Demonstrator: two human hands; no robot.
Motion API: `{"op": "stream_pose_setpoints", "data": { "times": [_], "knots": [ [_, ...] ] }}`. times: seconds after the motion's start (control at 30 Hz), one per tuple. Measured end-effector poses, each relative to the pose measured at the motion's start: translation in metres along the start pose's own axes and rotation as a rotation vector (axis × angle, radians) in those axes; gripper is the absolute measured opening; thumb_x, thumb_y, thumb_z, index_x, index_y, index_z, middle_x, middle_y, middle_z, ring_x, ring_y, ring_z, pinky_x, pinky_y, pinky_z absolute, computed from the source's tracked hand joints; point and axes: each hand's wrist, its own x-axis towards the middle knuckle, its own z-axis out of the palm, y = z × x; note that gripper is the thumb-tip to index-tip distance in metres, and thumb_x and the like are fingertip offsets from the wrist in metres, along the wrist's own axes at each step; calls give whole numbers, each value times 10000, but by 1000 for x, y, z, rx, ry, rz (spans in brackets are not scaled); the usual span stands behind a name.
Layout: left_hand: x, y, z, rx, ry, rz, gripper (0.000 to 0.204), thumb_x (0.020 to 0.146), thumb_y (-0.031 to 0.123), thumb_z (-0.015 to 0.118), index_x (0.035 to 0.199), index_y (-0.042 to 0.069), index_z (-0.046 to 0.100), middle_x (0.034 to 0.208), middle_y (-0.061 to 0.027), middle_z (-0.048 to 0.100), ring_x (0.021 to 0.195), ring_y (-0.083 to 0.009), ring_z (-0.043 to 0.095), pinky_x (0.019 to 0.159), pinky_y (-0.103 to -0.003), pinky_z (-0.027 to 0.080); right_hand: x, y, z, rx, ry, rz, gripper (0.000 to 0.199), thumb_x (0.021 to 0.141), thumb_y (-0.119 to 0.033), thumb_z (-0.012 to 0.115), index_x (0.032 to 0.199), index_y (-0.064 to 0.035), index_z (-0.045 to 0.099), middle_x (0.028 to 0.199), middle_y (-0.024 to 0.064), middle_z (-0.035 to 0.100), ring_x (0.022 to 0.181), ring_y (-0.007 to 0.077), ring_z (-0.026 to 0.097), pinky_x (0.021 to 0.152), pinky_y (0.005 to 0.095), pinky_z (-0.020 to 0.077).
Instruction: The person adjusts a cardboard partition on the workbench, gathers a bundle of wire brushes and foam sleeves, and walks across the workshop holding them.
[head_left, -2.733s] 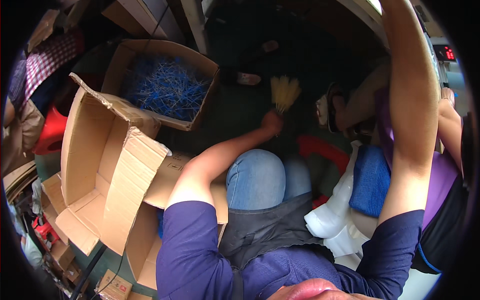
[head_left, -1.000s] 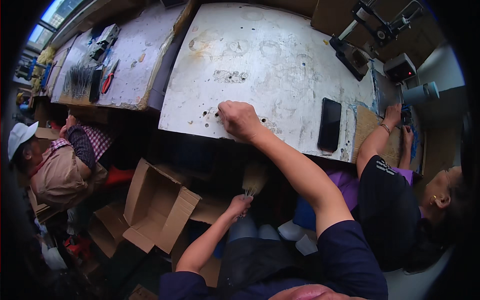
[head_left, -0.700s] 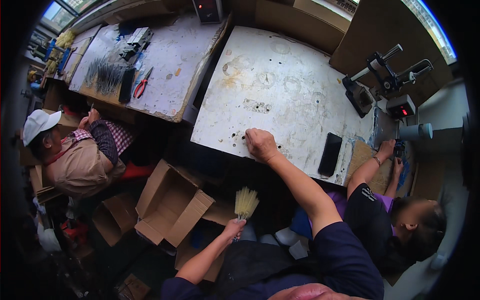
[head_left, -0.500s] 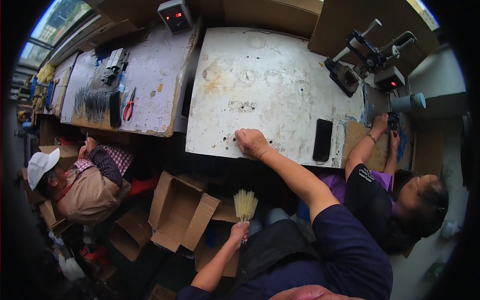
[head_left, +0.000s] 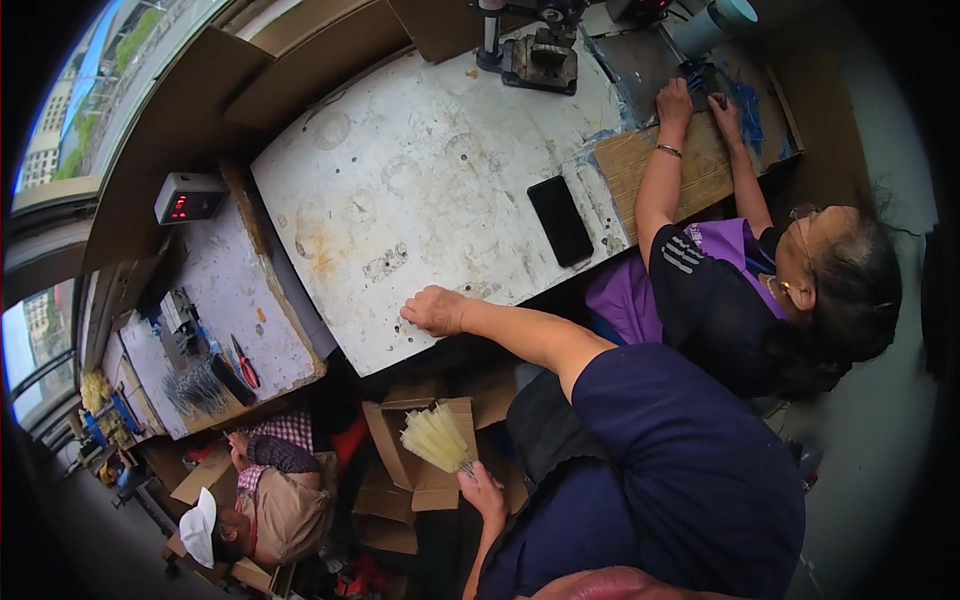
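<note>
In my left hand [head_left: 484, 490] is a bundle of small brushes with pale yellow bristles [head_left: 437, 438]. My fingers close round their thin wire stems, and the bristle ends fan out up and to the left. The bundle is held in front of my body, below the table's edge and above an open cardboard box. My right hand [head_left: 434, 311] rests on the near edge of the stained white table [head_left: 400, 200], fingers curled under. Whatever it may hold is hidden. A black phone [head_left: 560, 221] lies on the table to the right of that hand.
A co-worker at right handles something by a board [head_left: 650, 175]. Another co-worker in a white cap [head_left: 198, 527] sits at left, near a bench with red-handled pliers [head_left: 245, 363]. A metal stand [head_left: 540, 62] is at the back. Cardboard boxes [head_left: 385, 515] stand below the table.
My view has turned, so the whole scene appears tilted and shifted. The brushes now show larger and tipped leftward in my left hand. My right hand remains on the table's edge.
</note>
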Motion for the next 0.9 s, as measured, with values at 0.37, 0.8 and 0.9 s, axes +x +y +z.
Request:
{"op": "stream_pose_setpoints", "data": {
  "times": [0.37, 0.8, 0.9],
  "knots": [
    [113, 130, 38, -58, 99, 401, 205, 1007, 209, 517, 931, 37, 435, 626, -15, 462, 468, -88, 453, 431, -243, 396, 9, -24, -34, 658, -625, 552, 315, 766, -199, 625, 1035, -36, 649, 972, 119, 691, 829, 266, 662, 714, 369, 523],
    [175, 194, 128, 452, -350, 596, 280, 926, 169, 550, 1120, -32, 543, 1017, -273, 626, 957, -460, 597, 789, -476, 481, 14, -51, -133, 1288, 74, 964, 368, 888, -306, 685, 989, 48, 665, 892, 98, 685, 826, 148, 631, 742, 303, 519],
    [172, 238, 137, 479, -490, 760, 319, 929, 196, 585, 1172, -7, 550, 1055, -230, 641, 977, -388, 632, 808, -431, 504, 21, -19, -146, 1280, 253, 1005, 312, 932, -268, 641, 948, 44, 656, 843, 103, 690, 769, 156, 652, 712, 301, 530]
  ]
}}
